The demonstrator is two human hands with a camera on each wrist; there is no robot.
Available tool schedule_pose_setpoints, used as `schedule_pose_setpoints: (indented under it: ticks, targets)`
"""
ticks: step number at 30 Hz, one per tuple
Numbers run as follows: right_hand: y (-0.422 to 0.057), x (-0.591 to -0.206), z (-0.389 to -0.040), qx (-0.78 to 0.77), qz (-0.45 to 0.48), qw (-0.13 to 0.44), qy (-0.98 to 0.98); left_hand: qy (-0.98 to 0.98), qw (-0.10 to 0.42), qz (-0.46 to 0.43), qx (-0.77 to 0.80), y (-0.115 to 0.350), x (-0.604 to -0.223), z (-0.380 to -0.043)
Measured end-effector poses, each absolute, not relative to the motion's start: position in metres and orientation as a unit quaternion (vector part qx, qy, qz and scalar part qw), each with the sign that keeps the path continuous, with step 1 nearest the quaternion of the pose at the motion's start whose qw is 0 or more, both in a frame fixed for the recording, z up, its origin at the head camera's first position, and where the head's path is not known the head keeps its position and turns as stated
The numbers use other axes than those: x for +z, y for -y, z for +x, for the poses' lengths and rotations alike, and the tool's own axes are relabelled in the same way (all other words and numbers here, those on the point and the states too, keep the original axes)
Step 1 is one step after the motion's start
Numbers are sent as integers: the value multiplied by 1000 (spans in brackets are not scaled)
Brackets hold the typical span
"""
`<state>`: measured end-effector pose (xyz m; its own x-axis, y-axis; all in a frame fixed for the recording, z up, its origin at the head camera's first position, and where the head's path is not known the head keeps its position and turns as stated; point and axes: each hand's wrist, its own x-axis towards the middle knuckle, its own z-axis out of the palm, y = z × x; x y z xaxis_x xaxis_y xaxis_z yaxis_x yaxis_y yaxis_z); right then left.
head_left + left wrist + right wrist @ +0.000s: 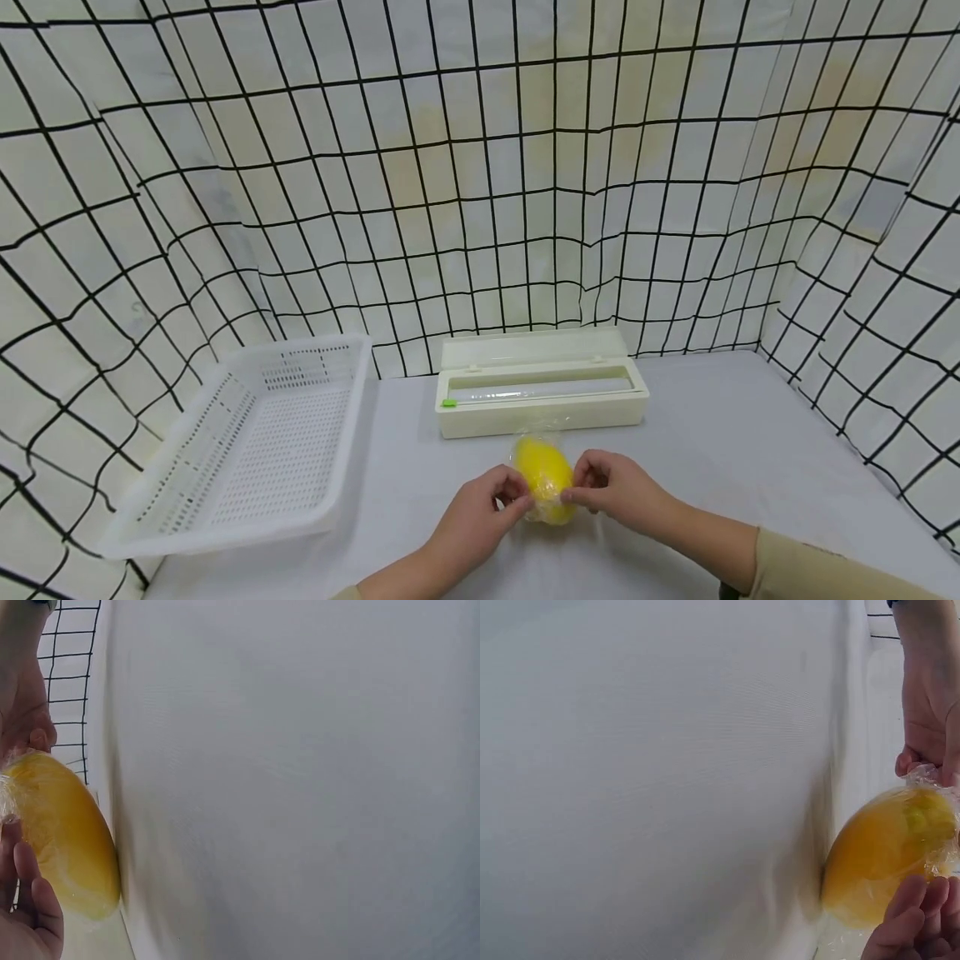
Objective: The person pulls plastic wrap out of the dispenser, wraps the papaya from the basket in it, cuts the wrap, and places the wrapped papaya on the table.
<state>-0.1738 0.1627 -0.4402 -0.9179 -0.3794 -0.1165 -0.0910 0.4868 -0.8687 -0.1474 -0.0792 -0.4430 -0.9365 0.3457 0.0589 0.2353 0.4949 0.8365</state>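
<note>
A smooth yellow oval fruit [542, 467] lies on the white tabletop, wrapped in clear cling film [922, 776]. My left hand [480, 512] is at its near left side, with thumb and fingertips pinching the film. On the opposite side, my right hand [626, 492] pinches the film between thumb and index finger. Gathered, wrinkled film shows on top of the fruit between both hands in the right wrist view. A greenish patch shows through the wrap there. Loose film also stands up at the fruit's far end.
Behind the fruit stands a long cream cling film box [543, 422], its lid raised, with a film roll [540, 390] and a green slider [449, 403] inside. To the left is a white perforated basket [277, 454]. Black wire mesh [525, 200] encloses the table's back and sides.
</note>
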Motion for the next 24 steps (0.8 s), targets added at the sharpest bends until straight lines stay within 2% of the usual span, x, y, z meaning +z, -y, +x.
schedule_pose_setpoints:
  ticks: [5, 10, 16, 24]
  targets:
    - [-164, -444, -180, -492, -105, 201, -841, -850, 75, 125, 507, 77, -445, -150]
    - [-167, -445, -186, -509, -118, 256, -813, -840, 83, 106, 526, 77, -445, -151]
    - [-170, -445, -188, -514, -113, 283, -802, -855, 75, 93, 505, 77, -445, -152]
    - [-171, -446, -190, -442, -52, 305, -842, -843, 127, 46, 521, 77, -448, -156]
